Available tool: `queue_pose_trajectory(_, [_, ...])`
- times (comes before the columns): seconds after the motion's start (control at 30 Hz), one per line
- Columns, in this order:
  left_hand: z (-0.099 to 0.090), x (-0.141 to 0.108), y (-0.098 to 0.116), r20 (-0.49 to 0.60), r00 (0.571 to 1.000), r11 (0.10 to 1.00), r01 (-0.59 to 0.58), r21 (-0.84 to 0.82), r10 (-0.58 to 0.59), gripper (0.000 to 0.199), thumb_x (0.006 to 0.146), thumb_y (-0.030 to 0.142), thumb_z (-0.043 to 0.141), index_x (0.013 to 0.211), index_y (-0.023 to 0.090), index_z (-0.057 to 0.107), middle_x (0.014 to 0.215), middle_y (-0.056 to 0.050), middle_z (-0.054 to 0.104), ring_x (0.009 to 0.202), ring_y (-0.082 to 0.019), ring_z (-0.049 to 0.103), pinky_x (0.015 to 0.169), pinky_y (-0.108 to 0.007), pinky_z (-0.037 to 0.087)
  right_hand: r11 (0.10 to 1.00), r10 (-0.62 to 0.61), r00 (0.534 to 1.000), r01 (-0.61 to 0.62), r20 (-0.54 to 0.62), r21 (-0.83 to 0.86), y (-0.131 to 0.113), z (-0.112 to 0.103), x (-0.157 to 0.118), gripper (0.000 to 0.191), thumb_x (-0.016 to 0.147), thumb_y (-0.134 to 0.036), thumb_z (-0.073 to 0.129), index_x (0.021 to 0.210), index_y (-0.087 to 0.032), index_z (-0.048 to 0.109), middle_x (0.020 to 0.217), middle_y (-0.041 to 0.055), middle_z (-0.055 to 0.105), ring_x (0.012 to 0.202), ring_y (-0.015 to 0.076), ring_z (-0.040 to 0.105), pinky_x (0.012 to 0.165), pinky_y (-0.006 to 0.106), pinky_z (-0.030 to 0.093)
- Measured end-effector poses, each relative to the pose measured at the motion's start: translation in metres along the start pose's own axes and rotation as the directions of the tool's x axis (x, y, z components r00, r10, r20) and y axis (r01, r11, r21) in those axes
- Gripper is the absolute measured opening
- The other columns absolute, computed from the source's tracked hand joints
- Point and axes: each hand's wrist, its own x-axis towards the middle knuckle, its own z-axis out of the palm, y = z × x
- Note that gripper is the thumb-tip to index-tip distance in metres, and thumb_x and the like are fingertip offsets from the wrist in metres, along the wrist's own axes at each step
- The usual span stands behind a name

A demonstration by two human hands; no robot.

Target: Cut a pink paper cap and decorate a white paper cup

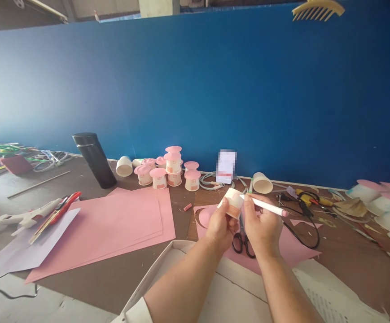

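Against the blue wall [198, 89], a cluster of pink-topped cups [173, 167] looks finished on the brown table [114, 287]. The left hand [219, 229], curled firmly round a cup [233, 200], holds it above the table — its drawing seemingly partway, no pink top on it — while the right hand [264, 226] pinches a white marker [267, 206], tip at the cup's side.

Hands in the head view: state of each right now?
Left hand: closed, holding a small white cup.
Right hand: closed, holding a white marker with a pink end.
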Motion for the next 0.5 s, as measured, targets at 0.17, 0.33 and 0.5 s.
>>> queue_pose_trajectory(0.17, [0.0010, -0.0012, 0.0011, -0.004, 1.000, 1.000, -0.005, 0.005, 0.005, 0.033, 0.077, 0.044, 0.064, 0.075, 0.015, 0.048, 0.053, 0.006, 0.039, 0.040, -0.003, 0.024, 0.038, -0.016, 0.019, 1.000, 0.009, 1.000, -0.009, 0.005, 0.005, -0.0015, -0.0004, 0.0001, 0.024, 0.080, -0.038, 0.055, 0.086, -0.017, 0.066, 0.078, 0.0084, 0.068, 0.069, 0.0198, 0.061, 0.061, 0.029, 0.046])
queue_pose_trajectory(0.33, [-0.0003, -0.0008, 0.0014, 0.020, 1.000, 1.000, -0.011, 0.000, 0.011, 0.034, 0.075, 0.045, 0.065, 0.076, 0.015, 0.049, 0.053, 0.006, 0.038, 0.040, -0.002, 0.025, 0.038, -0.016, 0.020, 1.000, 0.012, 1.000, -0.012, 0.014, 0.012, -0.0011, -0.0011, 0.0007, 0.028, 0.081, -0.041, 0.054, 0.087, -0.017, 0.066, 0.079, 0.0087, 0.068, 0.072, 0.0204, 0.062, 0.062, 0.029, 0.046])
queue_pose_trajectory(0.5, [-0.0015, -0.0002, 0.0020, 0.032, 0.999, 1.000, -0.008, -0.025, 0.009, 0.034, 0.075, 0.044, 0.066, 0.077, 0.014, 0.050, 0.054, 0.007, 0.038, 0.040, -0.002, 0.024, 0.038, -0.016, 0.019, 1.000, -0.002, 1.000, 0.002, 0.014, 0.012, -0.0003, -0.0008, 0.0009, 0.029, 0.081, -0.043, 0.053, 0.085, -0.017, 0.066, 0.078, 0.0089, 0.068, 0.077, 0.0220, 0.062, 0.064, 0.030, 0.046])
